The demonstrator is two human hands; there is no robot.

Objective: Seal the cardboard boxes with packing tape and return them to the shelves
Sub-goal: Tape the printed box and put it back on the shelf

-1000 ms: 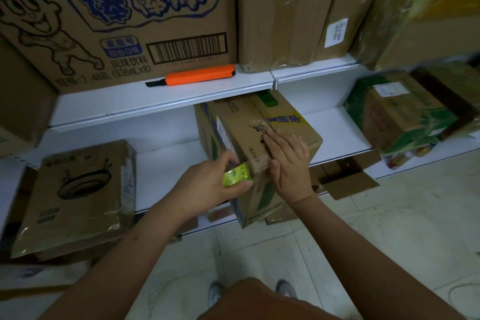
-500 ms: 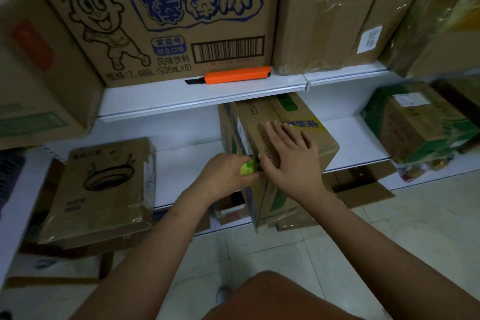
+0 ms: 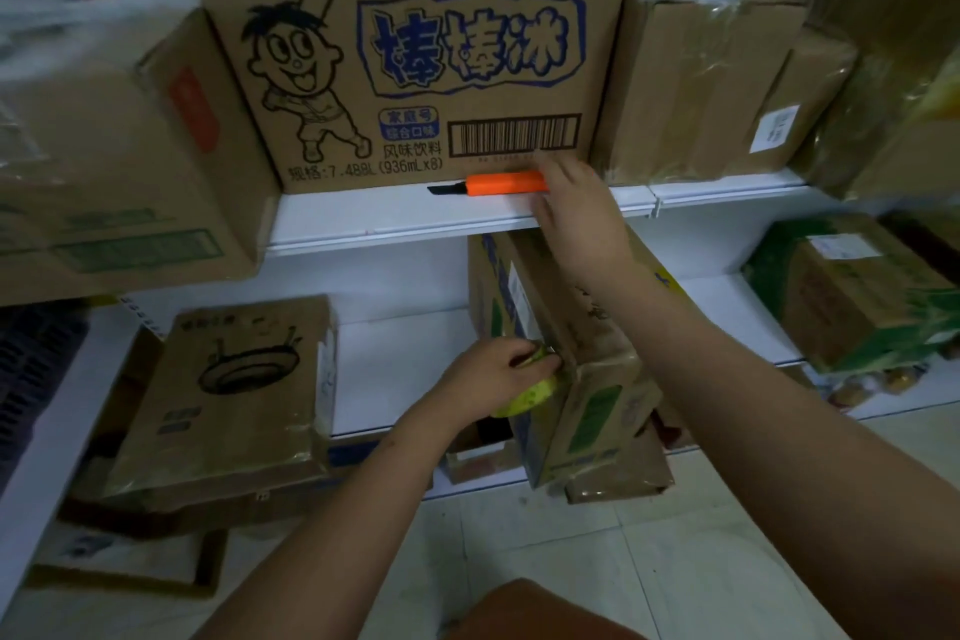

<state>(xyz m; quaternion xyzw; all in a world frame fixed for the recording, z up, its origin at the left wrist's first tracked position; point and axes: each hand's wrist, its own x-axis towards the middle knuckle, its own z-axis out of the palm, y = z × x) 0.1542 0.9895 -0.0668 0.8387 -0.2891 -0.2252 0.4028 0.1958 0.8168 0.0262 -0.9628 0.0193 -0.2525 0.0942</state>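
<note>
Left hand: the left hand (image 3: 491, 372) sits at the near left edge of the box, fingers (image 3: 535, 363) curled round the yellow-green tape roll (image 3: 527, 398) and pressing it to the cardboard. Same grip and same spot as half a second ago.
Right hand: the right hand (image 3: 579, 211) was flat on top of the box a moment back; it has now lifted off and gone up to the upper shelf (image 3: 363, 224). Its fingertips meet the right end of the orange utility knife (image 3: 506, 184); whether they have closed on the handle I cannot tell, the hand being blurred and seen from behind.
Box: the cardboard box (image 3: 571, 343) stands tilted at the front edge of the lower shelf (image 3: 405, 369), its near corner hanging over the floor, directly under the right forearm. Only the left hand touches it now.
Knife: lies along the front of the upper shelf, dark blade tip pointing left, just before the large cartoon-printed carton (image 3: 415, 52). Not shifted.
Lower shelf, left: flat box with a pan drawing (image 3: 234, 395), leaning.
Lower shelf, right: green-printed carton (image 3: 857, 296).
Upper shelf, right: film-wrapped cartons (image 3: 696, 68).
View: the camera has tipped upward since the earlier frames; more of the top carton shows.
</note>
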